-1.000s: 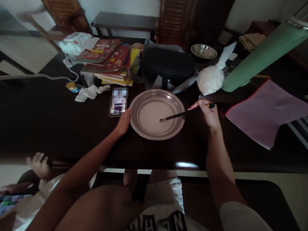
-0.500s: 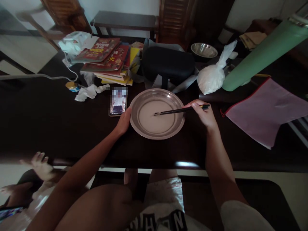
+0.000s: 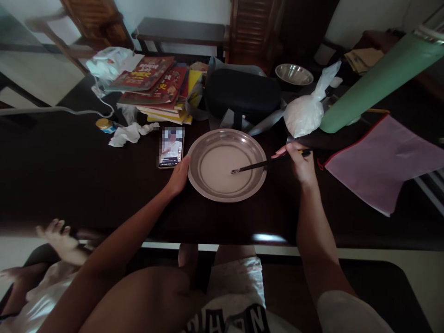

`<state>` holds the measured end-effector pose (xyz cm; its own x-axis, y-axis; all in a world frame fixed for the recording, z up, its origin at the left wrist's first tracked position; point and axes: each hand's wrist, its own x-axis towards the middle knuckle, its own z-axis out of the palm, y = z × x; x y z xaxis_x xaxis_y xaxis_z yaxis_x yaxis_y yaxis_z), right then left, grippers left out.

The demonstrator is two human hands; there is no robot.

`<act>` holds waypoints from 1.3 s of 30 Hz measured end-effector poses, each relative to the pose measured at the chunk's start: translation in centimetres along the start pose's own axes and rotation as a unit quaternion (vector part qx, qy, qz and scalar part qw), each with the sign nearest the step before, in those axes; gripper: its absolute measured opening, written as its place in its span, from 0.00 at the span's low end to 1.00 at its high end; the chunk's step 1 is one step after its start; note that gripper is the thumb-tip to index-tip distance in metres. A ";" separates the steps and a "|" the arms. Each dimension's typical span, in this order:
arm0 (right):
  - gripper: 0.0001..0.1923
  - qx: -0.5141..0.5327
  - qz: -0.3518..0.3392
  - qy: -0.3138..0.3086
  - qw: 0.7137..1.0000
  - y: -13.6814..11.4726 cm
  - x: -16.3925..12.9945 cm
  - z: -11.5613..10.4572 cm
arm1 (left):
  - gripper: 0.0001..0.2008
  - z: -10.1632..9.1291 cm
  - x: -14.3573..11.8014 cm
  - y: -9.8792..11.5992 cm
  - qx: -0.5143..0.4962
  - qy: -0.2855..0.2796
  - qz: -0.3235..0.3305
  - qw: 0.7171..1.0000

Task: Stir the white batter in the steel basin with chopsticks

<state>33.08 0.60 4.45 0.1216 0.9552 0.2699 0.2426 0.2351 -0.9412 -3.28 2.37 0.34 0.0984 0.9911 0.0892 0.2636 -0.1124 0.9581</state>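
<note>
At the near edge, the person's lap and patterned shorts fill the bottom of the view, and at the lower left another person's small hand (image 3: 57, 233) is blurred beyond telling what it does. On the dark table (image 3: 69, 185), the left hand (image 3: 178, 175) rests against the near left rim of the metal basin (image 3: 227, 138), fingers curled on the rim's outside; most of them are hidden behind the hand, so how tight the hold is cannot be told. The basin sits in the middle of the table and holds a pale, cloudy liquid. The right hand (image 3: 300, 162), just right of the basin, pinches a pair of dark chopsticks (image 3: 255, 165) between thumb and fingers; their tips dip into the liquid right of centre, and their butt end juts out past the knuckles.

Just left of the basin lies a phone (image 3: 170, 148), its screen lit. Farther left are crumpled tissue (image 3: 126, 134) and a small jar (image 3: 104, 125). Beyond stand a stack of books (image 3: 156, 88), a black case (image 3: 243, 95), a knotted white plastic bag (image 3: 307, 115), a green roll (image 3: 378, 78) cut off by the frame, a pink folder (image 3: 381, 162) and a small steel bowl (image 3: 294, 74).
</note>
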 end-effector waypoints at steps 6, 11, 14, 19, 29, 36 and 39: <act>0.23 -0.033 -0.026 -0.058 0.997 -0.2 0.0 0.2 | 0.23 0.1 0.0 0.1 -0.003 0.004 -0.001 1.000; 0.23 0.003 0.002 -0.014 1.000 0.2 0.0 0.0 | 0.22 0.1 -0.1 0.2 0.004 0.001 0.003 1.000; 0.23 -0.016 -0.019 -0.078 0.997 -0.1 0.0 0.2 | 0.22 0.0 -0.1 0.3 0.014 0.002 0.004 1.000; 0.22 -0.013 -0.006 -0.015 1.000 -0.2 -0.1 0.0 | 0.23 0.0 0.0 0.3 0.021 0.000 0.001 1.000; 0.23 -0.019 -0.018 -0.013 1.000 -0.3 -0.1 0.2 | 0.21 0.0 0.0 0.0 0.004 0.000 0.003 1.000; 0.23 -0.027 -0.029 -0.072 0.997 -0.3 -0.1 0.5 | 0.22 0.1 0.0 0.1 0.011 0.008 0.002 1.000; 0.23 -0.007 -0.014 -0.003 1.000 0.0 0.0 0.2 | 0.22 0.1 0.0 0.3 0.012 0.010 0.002 1.000</act>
<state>32.86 0.64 4.37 0.1079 0.9494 0.2950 0.2597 0.2595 -0.9302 -3.07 2.34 0.54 0.0799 0.9920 0.0979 0.2861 -0.1169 0.9510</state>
